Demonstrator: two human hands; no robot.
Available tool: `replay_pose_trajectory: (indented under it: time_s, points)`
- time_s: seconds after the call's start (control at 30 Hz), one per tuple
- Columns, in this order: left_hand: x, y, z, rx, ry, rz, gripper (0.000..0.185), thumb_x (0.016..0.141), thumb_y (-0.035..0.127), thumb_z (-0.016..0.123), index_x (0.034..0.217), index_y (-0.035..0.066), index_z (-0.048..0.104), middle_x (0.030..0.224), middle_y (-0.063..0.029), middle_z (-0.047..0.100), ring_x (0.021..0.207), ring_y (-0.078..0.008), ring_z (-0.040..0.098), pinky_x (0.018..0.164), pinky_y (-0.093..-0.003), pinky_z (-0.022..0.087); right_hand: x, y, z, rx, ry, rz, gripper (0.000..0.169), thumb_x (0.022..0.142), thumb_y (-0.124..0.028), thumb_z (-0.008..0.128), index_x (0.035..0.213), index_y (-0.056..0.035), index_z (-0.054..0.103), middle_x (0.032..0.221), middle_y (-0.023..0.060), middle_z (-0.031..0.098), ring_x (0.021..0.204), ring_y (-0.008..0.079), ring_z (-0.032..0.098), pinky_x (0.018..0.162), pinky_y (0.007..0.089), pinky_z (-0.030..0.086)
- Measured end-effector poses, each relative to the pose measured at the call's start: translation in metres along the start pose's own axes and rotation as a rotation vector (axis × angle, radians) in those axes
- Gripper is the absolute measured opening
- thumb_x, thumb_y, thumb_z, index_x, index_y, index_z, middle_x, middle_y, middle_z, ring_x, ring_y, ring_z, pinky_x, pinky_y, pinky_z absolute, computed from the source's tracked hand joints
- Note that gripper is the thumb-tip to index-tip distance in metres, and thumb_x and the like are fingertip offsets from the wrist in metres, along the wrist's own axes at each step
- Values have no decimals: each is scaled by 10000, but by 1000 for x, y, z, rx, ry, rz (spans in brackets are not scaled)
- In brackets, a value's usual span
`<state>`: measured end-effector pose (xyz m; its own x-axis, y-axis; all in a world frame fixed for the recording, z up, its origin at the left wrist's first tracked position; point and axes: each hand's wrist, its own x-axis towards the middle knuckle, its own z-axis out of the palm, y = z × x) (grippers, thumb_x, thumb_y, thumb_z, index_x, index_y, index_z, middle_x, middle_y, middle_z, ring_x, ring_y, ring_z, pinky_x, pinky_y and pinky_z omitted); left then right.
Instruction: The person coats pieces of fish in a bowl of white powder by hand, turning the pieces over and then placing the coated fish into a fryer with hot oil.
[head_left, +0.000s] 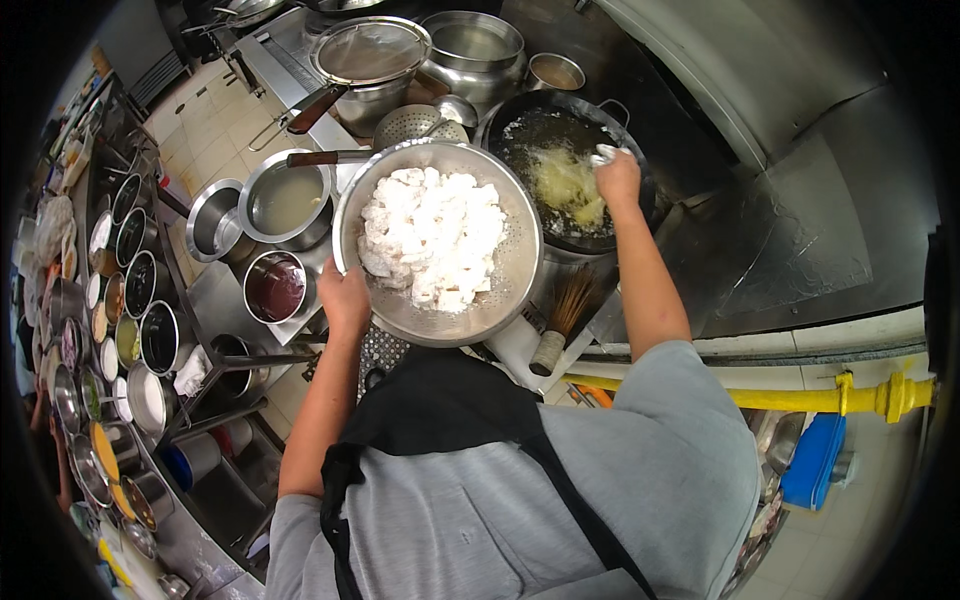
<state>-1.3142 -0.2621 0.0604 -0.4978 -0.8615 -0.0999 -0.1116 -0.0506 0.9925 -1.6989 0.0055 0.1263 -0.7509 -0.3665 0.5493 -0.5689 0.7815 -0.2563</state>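
Note:
My left hand (345, 297) grips the left rim of a perforated steel colander (517, 247). White, flour-coated food pieces (435, 232) are heaped in it. To the right, my right hand (619, 177) is held over the right side of a black wok (510, 124) and holds a coated white piece (606, 154) in its fingertips. Pale yellow pieces (562, 180) bubble in the wok's dark oil. The colander's right edge overlaps the view of the wok's left side.
A bamboo wok brush (559, 322) lies below the wok. Steel pots (472, 45), a fine-mesh strainer (371, 49), a perforated ladle (416, 127) and a bowl of dark red liquid (275, 287) surround the colander. A yellow pipe (787, 400) runs at right; ingredient containers (154, 337) crowd the left.

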Motion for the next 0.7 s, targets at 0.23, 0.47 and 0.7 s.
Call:
replay_pose_trajectory:
  time_s: [0.23,0.47,0.7]
  points:
    - [-4,10,7,-82,-21,-21,342,802,-2,462,1114,-92,571,961,-149,667,833,-177,624,760,-290,487,-58,-180,4,183,-647,10,200,761,-100,615,926,-21,696,911,209,676,869,354,652,814,416,517]
    - [-4,15,2,-32,-50,-23,395,782,-18,445,1152,-99,557,1008,-183,667,899,-232,642,840,-318,479,-75,-214,24,283,-598,-28,308,762,-86,581,1049,-10,660,1069,225,643,993,336,626,868,397,492]
    - [-5,16,5,21,-27,-12,395,778,-10,449,1146,-105,558,1014,-204,667,936,-254,643,870,-331,471,-79,-160,31,1490,-913,835,315,906,-173,501,1124,42,577,993,170,669,854,287,674,771,406,554]
